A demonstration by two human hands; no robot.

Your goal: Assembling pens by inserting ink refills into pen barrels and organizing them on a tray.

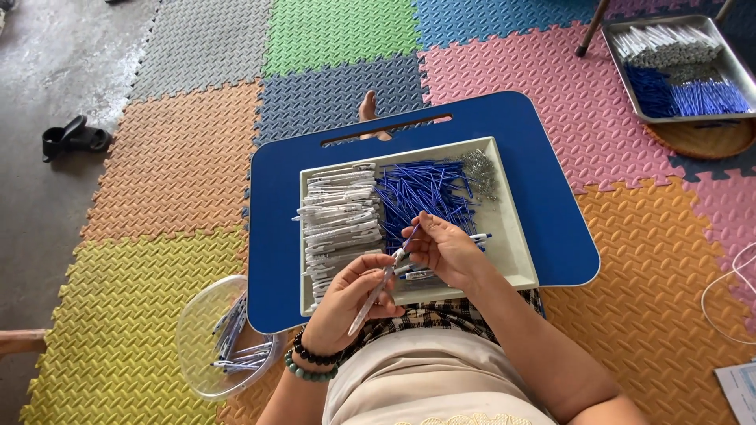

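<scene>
The left hand [346, 303] closes its grip around a white pen barrel [372, 299], which lies slanted, with its long axis running from about 7 o'clock, low by the wrist, up to about 1 o'clock, where its open tip [399, 254] points. The right hand [441, 248] holds a thin blue refill [410, 236] in a narrow pinch between thumb and fingertips; the refill continues nearly the same line, and its lower end seems to touch the barrel tip or sit just inside it, I cannot tell which. So the refill lies at 1 o'clock from the left grip, and the right hand is the nearer one to it. Both hands hover above the near edge of a pale rectangular tray [520, 260] that rests on a blue lap table [543, 157]. In the tray, a pile of white barrels [340, 212] fills the 9 o'clock side, a heap of blue refills [425, 189] lies in the middle, and a small cluster of metal springs [479, 169] sits at the 1 o'clock corner. At 8 o'clock from the table, a clear plastic bowl [197, 338] on the foam floor mat [173, 157] holds several pens [236, 346]. Far away at 1 o'clock stands a metal tray [736, 67] with more parts.
</scene>
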